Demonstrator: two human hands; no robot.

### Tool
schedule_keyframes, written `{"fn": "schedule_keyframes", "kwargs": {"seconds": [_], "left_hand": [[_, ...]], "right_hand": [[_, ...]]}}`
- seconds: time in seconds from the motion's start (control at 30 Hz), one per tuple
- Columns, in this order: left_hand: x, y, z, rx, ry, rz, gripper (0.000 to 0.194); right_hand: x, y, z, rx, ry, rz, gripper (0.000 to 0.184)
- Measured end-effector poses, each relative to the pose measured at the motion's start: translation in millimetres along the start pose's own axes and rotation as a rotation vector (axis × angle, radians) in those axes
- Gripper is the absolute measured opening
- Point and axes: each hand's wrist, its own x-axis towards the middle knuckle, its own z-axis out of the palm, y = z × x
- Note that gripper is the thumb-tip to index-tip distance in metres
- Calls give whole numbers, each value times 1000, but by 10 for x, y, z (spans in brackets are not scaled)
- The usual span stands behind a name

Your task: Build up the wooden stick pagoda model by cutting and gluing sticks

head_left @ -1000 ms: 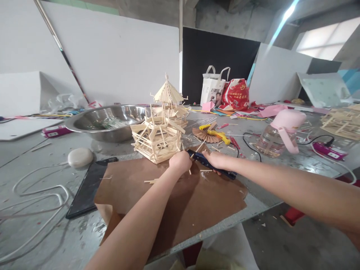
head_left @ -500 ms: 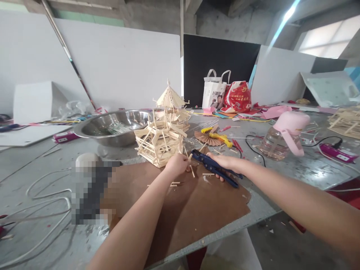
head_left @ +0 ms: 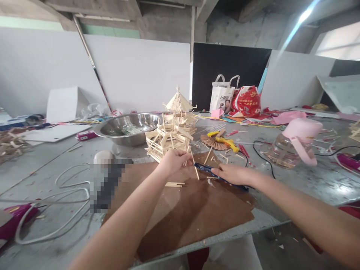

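My left hand (head_left: 174,162) pinches a thin wooden stick (head_left: 197,173) that slants down over the brown board (head_left: 197,217). Wrapped in my right hand (head_left: 232,173) are blue-handled cutting pliers (head_left: 203,167), their head close to that stick. Whether the jaws touch it, I cannot tell. Just behind my left hand stands an open frame of pale sticks (head_left: 159,139), with a pointed-roof stick pagoda (head_left: 180,102) rising behind it. Several cut sticks (head_left: 174,184) lie on the board below my left hand.
A steel basin (head_left: 120,140) sits left of the stick frame. Yellow-handled tool (head_left: 232,144) and a folded brown paper fan (head_left: 209,141) lie beyond the pliers. A pink-lidded bottle (head_left: 287,146) stands at right. White cable (head_left: 56,234) loops at left; bags (head_left: 246,101) stand behind.
The pliers have turned more edge-on and their handles look closer together. Their head is now nearer the stick in my left hand. The view has shifted left.
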Motion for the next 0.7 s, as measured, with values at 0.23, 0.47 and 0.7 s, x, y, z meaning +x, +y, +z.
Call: {"fn": "schedule_keyframes", "kwargs": {"seconds": [0.23, 0.47, 0.7], "left_hand": [[-225, 137, -178, -125, -52, -74, 24], [113, -14, 207, -335, -182, -91, 25], [194, -402, 431, -431, -105, -106, 28]], "right_hand": [[-119, -33, 185, -210, 105, 68, 43], [-63, 31, 392, -303, 287, -32, 62], [416, 83, -44, -32, 328, 65, 45]]}}
